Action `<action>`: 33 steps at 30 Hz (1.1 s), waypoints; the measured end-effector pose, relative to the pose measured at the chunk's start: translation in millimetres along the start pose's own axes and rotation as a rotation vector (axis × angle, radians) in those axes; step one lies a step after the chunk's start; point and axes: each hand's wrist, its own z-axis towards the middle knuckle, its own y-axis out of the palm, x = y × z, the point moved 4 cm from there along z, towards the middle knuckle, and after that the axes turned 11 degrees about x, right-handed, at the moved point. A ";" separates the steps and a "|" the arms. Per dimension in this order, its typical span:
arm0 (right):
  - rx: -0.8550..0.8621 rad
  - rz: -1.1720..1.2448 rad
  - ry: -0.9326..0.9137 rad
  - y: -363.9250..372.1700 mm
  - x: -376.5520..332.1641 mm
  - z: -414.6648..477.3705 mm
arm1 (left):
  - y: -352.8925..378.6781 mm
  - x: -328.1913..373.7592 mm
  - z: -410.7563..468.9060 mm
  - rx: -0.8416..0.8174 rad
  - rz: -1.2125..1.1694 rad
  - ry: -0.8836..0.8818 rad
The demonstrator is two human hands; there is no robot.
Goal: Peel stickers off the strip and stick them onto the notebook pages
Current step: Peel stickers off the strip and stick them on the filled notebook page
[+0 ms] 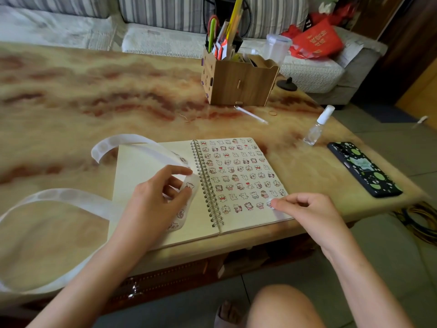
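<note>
A single head-worn wide-angle camera is looking forward and down from above the near edge of the bench (71,95). It is sitting close over the open notebook (246,223), which is filling the lower middle of the frame. Both forearms are entering from the bottom edge. Farther off, the view is reaching a sofa (165,41) beyond the bench's far side, with straight edges bowing toward the frame's borders.

Premises: domestic living room. A low marble-patterned table (94,91) stands directly before a sofa with striped cushions (165,10) at 12 o'clock. Tiled floor (390,245) at 4 o'clock. Household clutter noted: wooden desk organiser (238,84) holding pens, phone (364,169), red bag (316,41) on the sofa.
</note>
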 end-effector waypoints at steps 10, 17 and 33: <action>0.072 -0.164 -0.073 3.4 5.8 4.1 | 0.2 -1.6 -0.7 -0.003 0.022 0.010; 0.121 -0.135 -0.111 -0.1 9.9 6.3 | 0.3 -2.5 -0.8 -0.011 0.031 0.011; 0.156 -0.089 -0.155 -1.8 11.8 9.6 | -1.9 1.7 -0.7 0.017 -0.036 0.008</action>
